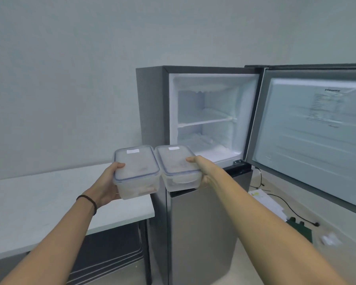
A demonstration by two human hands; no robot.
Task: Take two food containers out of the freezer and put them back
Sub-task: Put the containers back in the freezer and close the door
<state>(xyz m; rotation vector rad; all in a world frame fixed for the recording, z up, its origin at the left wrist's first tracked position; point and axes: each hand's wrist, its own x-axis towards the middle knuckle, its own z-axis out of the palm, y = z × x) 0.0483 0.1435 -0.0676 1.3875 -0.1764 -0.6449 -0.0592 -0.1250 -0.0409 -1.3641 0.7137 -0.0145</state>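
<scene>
We hold two lidded containers side by side before the open freezer point(206, 118) — left grip point(108, 182) closed on the left container point(137, 171), right grip point(201, 169) on the right container point(178, 167).

Pale bare walls point(70, 58), white table point(29, 212) at left, light floor point(337, 254).

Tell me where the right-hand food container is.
In the head view, centre frame: the right-hand food container is held by the right hand, beside the other container, outside the open freezer.

Two clear rectangular plastic food containers, left one point(136, 171) and right one point(179, 168), lids clipped on, sit side by side, touching, before the open, frosted white freezer compartment point(208, 118).
</scene>
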